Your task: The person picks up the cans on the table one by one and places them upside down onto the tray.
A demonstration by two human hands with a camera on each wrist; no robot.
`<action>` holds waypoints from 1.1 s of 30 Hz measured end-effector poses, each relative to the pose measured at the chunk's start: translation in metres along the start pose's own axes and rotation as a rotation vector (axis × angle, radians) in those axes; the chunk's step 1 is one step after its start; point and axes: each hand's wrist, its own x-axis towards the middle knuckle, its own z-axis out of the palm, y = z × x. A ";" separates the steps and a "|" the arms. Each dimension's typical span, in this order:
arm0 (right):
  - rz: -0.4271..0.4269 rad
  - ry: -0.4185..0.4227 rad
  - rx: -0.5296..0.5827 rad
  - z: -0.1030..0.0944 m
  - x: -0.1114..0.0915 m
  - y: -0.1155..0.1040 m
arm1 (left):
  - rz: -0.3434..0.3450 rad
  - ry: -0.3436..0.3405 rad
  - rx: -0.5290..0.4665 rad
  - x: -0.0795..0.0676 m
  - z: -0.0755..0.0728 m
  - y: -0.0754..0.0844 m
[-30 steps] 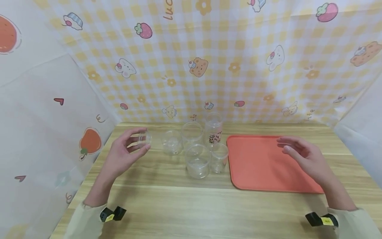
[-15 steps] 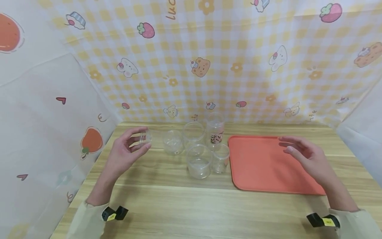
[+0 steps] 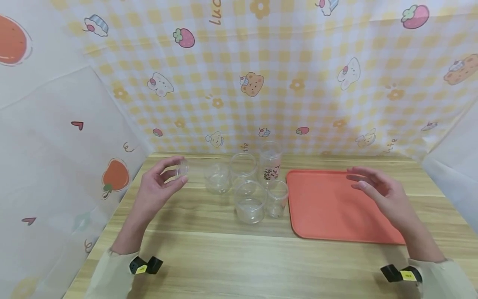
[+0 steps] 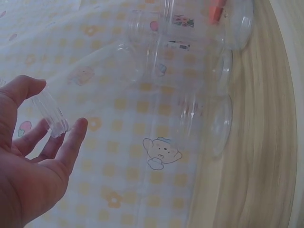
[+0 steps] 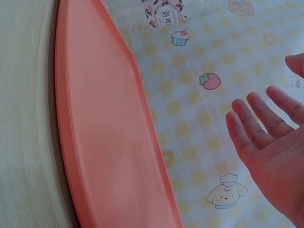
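In the head view my left hand pinches a small, clear, shallow round plastic piece, a lid or small cup; I cannot tell which. The left wrist view shows this clear piece on edge between thumb and fingers, above the table. To its right several clear plastic containers stand close together: a rounded one, a wide one, a front tub, a small cup and a tall printed one. My right hand hovers over the orange tray, fingers relaxed, holding nothing.
The wooden table runs back to a checked cloth backdrop. A pale printed sheet hangs along the left side. The tray stands right beside the containers.
The left hand has risen very slightly with the clear piece, which now sits at a slightly different tilt. The right hand has barely moved, and the containers stay put.
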 end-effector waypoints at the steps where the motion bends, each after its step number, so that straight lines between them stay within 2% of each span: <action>1: -0.006 -0.001 0.015 0.000 0.000 0.000 | -0.003 0.001 -0.005 0.000 0.000 0.000; 6: -0.020 -0.005 0.070 0.001 0.002 -0.001 | -0.017 0.013 -0.044 0.004 0.003 -0.002; 14: -0.020 0.012 0.086 0.003 0.004 -0.005 | -0.016 0.027 -0.113 0.010 0.009 -0.005; 22: -0.109 0.007 0.186 0.009 0.011 -0.006 | -0.012 0.046 -0.151 0.014 0.014 -0.007; 33: -0.069 0.041 0.181 0.017 0.019 -0.008 | -0.018 0.048 -0.201 0.016 0.018 -0.007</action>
